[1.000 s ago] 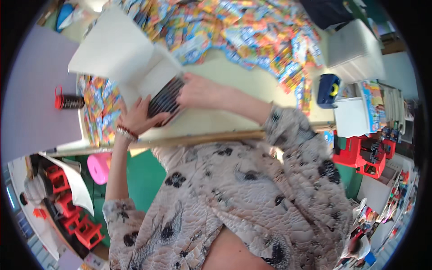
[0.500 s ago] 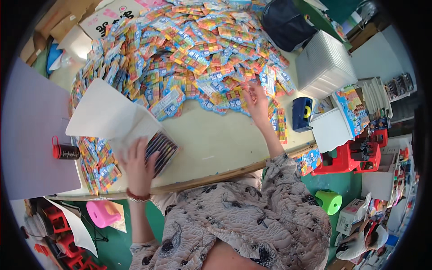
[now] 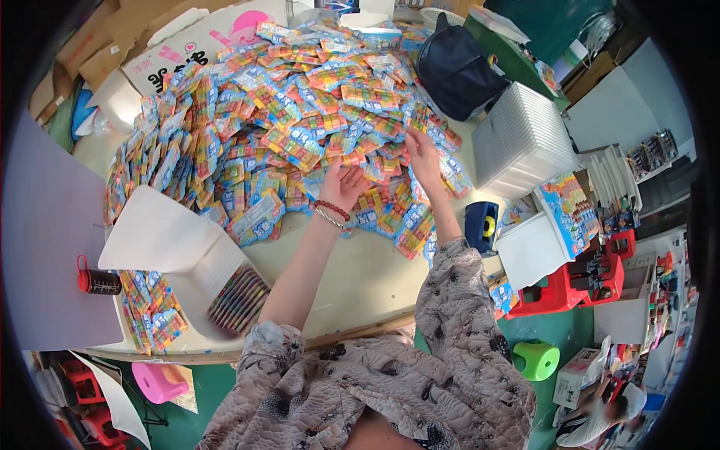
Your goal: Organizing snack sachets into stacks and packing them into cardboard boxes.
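A wide heap of small blister packs in blue, orange and yellow (image 3: 300,142) covers the far part of the table. My left hand (image 3: 345,186) is open at its near edge, palm turned partly upward and fingers apart. To its right, my right hand (image 3: 424,157) reaches over the packs with its fingers stretched out; I see nothing held in it. Left of my left forearm stands a white box with its lid tipped open (image 3: 161,229). A row of packs (image 3: 240,300) stands on edge inside the box.
A smaller group of packs (image 3: 154,311) lies by the box, near a dark bottle (image 3: 99,281). To the right are a blue tape dispenser (image 3: 481,227), stacked clear plastic trays (image 3: 525,139) and a dark bag (image 3: 459,67). Stools (image 3: 537,360) stand on the floor.
My left hand has left the white box and moved right and forward to the heap. My right hand remains over the heap. Several packs now lie closer to the table's near side.
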`<action>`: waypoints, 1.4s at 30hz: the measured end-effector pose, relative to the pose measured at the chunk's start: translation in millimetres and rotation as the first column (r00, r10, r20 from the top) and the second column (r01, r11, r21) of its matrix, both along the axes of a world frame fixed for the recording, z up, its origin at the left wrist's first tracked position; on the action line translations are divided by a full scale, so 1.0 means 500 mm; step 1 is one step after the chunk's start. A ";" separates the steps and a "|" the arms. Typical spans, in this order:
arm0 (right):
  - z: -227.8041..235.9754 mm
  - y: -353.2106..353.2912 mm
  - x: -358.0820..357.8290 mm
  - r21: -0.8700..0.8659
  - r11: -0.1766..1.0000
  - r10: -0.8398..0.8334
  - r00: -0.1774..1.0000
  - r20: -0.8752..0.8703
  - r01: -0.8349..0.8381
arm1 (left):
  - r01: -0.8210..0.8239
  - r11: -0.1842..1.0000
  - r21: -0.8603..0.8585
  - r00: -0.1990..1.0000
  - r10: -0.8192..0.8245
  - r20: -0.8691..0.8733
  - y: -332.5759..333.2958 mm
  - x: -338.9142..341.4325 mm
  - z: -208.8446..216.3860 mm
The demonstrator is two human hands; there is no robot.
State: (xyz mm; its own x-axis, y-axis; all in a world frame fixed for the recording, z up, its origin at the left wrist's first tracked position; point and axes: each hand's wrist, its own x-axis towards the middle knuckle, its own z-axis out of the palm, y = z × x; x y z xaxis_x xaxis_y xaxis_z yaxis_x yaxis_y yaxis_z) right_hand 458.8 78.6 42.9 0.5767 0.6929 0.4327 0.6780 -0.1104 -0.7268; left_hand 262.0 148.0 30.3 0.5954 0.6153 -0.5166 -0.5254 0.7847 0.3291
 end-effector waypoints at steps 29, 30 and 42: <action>-0.027 0.090 -0.026 -0.157 0.986 0.106 0.916 0.386 -0.048 | 0.078 0.974 0.213 0.997 -0.079 -0.004 0.104 0.094 0.000; -0.028 0.091 -0.031 -0.157 0.987 0.101 0.916 0.387 -0.043 | 0.127 0.967 0.221 0.990 -0.108 -0.093 0.105 0.102 -0.002; 0.026 0.037 -0.144 -0.185 0.979 0.134 0.962 0.239 -0.090 | -0.057 0.950 0.306 0.930 0.162 -0.330 0.131 0.149 -0.070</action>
